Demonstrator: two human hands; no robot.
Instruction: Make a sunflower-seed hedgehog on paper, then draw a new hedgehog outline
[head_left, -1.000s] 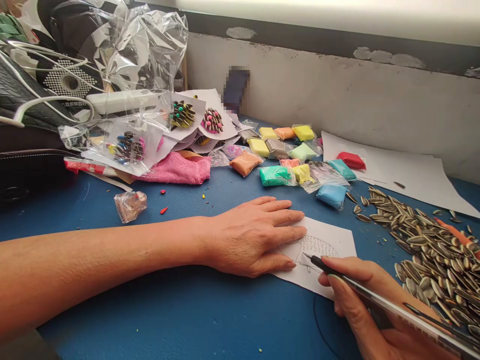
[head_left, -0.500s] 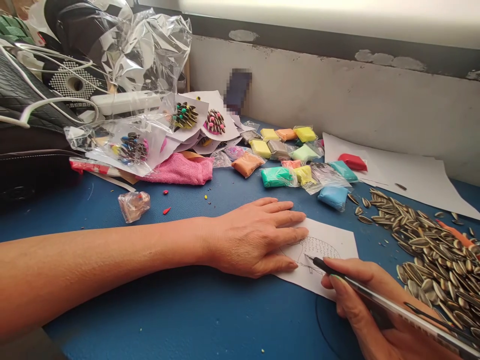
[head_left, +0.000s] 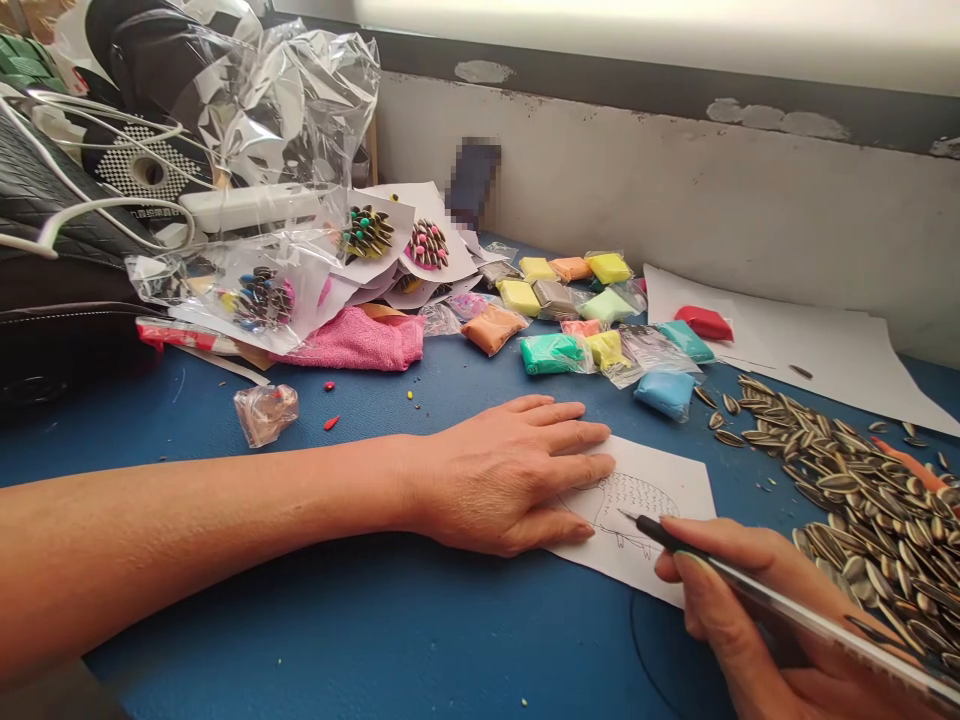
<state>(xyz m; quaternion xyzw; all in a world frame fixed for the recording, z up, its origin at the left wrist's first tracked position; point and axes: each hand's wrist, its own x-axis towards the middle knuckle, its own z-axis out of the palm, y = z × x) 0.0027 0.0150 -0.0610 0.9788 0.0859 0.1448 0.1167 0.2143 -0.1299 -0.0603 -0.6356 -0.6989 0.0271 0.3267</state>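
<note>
My left hand [head_left: 517,475] lies flat with its fingers stretched out, thumb and fingertips pressing on the left part of a white sheet of paper [head_left: 694,480]. On that paper is a line drawing of a rounded animal body, filled with rows of small marks and with short legs below; its left end is partly covered by my fingers. My right hand [head_left: 757,600] is closed around a pen [head_left: 720,570] with a black grip and a clear barrel. The pen's tip points into the lower part of the drawn body.
Sunflower seeds [head_left: 885,520] are heaped at the right, with an orange pen [head_left: 907,462] among them. Wrapped clay packets [head_left: 555,353] spread behind my left hand. A pink cloth [head_left: 360,338], seed-and-clay figures [head_left: 429,243] on paper and a black bag [head_left: 67,300] stand at the left.
My right hand has moved slightly to the right with the pen, and its tip has shifted a little right over the drawing. My left hand stays in place on the paper.
</note>
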